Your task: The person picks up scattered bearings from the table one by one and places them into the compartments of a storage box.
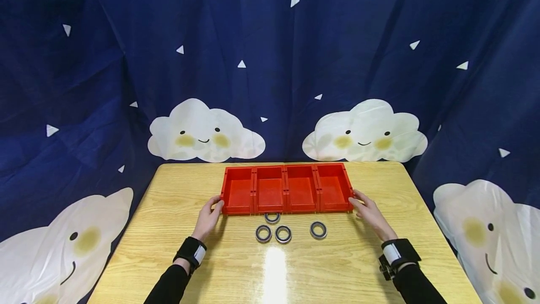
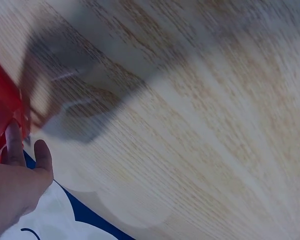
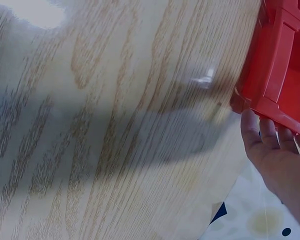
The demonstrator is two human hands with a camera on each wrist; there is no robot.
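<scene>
A row of red plastic bins (image 1: 270, 209), joined side by side, lies on the wooden table. My left hand (image 1: 207, 219) touches its left end near the front corner; in the left wrist view one fingertip meets the red wall and another finger stands apart from it. At the right end, my right hand (image 1: 370, 214) rests its fairly straight fingers (image 3: 250, 131) against the outer wall. Several ring-shaped bearings lie in front of the bins: a left one (image 1: 258, 233), a middle one (image 1: 277, 235) and a right one (image 1: 312, 230). Another bearing (image 1: 272, 222) is partly hidden by the bins' front edge.
The light wooden table (image 1: 337, 271) reaches back to a dark blue curtain (image 1: 270, 22) printed with white clouds and triangles. Both wrists wear black bands, the left band (image 1: 190, 251) and the right band (image 1: 398, 251). A bright glare lies on the tabletop in front.
</scene>
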